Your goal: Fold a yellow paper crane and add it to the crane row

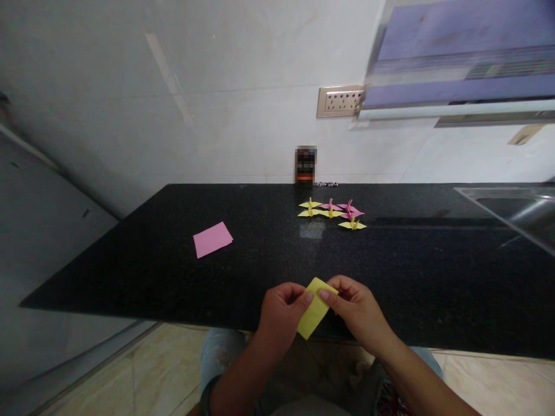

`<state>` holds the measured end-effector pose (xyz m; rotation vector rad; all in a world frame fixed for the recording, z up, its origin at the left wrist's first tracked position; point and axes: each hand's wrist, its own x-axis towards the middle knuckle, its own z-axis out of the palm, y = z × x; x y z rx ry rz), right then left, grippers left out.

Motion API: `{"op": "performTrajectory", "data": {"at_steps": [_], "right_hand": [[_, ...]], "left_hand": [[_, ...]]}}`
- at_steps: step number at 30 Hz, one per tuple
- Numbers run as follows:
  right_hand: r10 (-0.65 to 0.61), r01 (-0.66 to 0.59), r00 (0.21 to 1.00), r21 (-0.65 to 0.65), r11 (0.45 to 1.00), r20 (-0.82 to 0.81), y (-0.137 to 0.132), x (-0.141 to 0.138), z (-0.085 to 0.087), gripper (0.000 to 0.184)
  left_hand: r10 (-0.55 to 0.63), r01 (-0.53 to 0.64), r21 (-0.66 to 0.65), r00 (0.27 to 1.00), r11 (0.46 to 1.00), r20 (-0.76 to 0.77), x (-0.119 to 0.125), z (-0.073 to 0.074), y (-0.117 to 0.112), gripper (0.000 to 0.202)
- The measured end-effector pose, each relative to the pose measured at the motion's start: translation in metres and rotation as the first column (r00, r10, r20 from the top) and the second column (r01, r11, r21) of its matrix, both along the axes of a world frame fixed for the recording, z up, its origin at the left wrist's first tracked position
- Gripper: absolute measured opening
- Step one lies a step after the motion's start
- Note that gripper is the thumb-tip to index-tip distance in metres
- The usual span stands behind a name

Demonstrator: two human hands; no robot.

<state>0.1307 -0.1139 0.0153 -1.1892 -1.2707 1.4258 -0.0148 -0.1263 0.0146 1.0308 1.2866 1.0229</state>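
A folded yellow paper is held at the near edge of the black countertop. My left hand pinches its left side with thumb and fingers closed. Its upper right side is gripped the same way by my right hand. The paper hangs slightly past the counter edge, over my lap.
A pink paper square lies flat to the left. Several folded paper cranes, yellow and pink, sit in a group further back. A small dark object stands against the wall. A sink is at the far right.
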Motion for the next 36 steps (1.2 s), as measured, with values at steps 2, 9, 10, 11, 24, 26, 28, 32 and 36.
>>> {"op": "performTrajectory", "data": {"at_steps": [2, 9, 10, 11, 24, 26, 28, 32, 36], "right_hand": [[-0.022, 0.022, 1.0, -0.006, 1.0, -0.019, 0.0, -0.001, 0.0, 0.024], [0.001, -0.003, 0.995, -0.023, 1.0, -0.101, -0.002, -0.001, 0.002, 0.026], [0.007, -0.01, 0.992, -0.02, 1.0, -0.127, -0.002, 0.0, 0.003, 0.025], [0.013, -0.016, 0.989, -0.017, 1.0, -0.149, -0.002, 0.0, 0.004, 0.024], [0.005, 0.006, 0.982, 0.055, 0.998, -0.19, -0.005, 0.001, 0.008, 0.028], [-0.026, 0.047, 0.991, 0.162, 0.986, -0.133, -0.005, 0.002, 0.007, 0.025], [-0.031, 0.044, 0.998, 0.254, 0.966, -0.055, -0.005, 0.003, 0.007, 0.017], [-0.049, 0.039, 0.999, 0.327, 0.944, 0.023, -0.004, 0.004, 0.006, 0.012], [-0.073, 0.056, 0.997, 0.348, 0.936, 0.035, -0.004, 0.004, 0.006, 0.014]], "left_hand": [[-0.045, 0.046, -0.018, 0.998, 0.999, 0.053, 0.001, 0.0, -0.001, 0.025], [-0.145, 0.226, -0.111, 0.86, 0.968, 0.489, 0.006, 0.003, -0.006, 0.029], [-0.158, 0.277, -0.131, 0.809, 0.952, 0.566, 0.006, 0.004, -0.006, 0.032], [-0.17, 0.332, -0.147, 0.757, 0.932, 0.63, 0.007, 0.004, -0.007, 0.035], [-0.235, 0.367, -0.08, 0.734, 0.927, 0.637, 0.01, 0.004, -0.009, 0.031], [-0.232, 0.363, -0.083, 0.738, 0.928, 0.634, 0.011, 0.005, -0.01, 0.031], [-0.224, 0.357, -0.091, 0.744, 0.93, 0.63, 0.011, 0.005, -0.01, 0.03], [-0.221, 0.355, -0.1, 0.752, 0.929, 0.621, 0.011, 0.004, -0.01, 0.031], [-0.196, 0.343, -0.118, 0.75, 0.932, 0.632, 0.011, 0.002, -0.01, 0.032]]}}
